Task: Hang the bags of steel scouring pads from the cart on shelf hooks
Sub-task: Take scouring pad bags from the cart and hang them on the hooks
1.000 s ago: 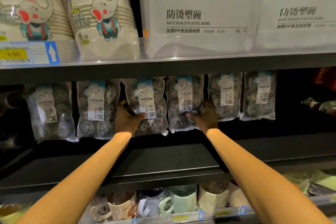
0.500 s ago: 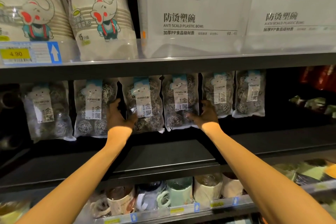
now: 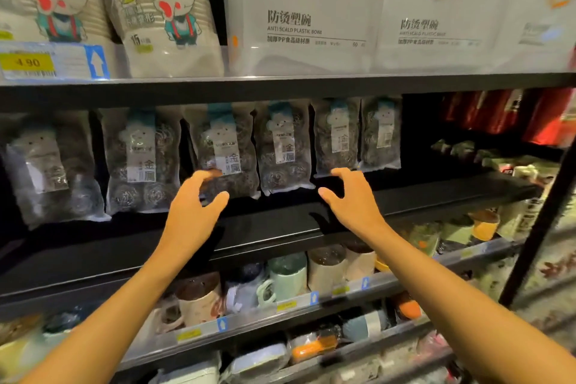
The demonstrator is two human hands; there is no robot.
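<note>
Both hands [image 3: 193, 212] [image 3: 352, 199] now off the hanging bags [image 3: 224, 150], mugs [image 3: 286, 277] below.

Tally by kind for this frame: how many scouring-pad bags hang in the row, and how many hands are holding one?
Scouring-pad bags hanging in the row: 6, at
Hands holding a bag: 0; left hand and right hand are both open and empty
Total bags: 6
</note>
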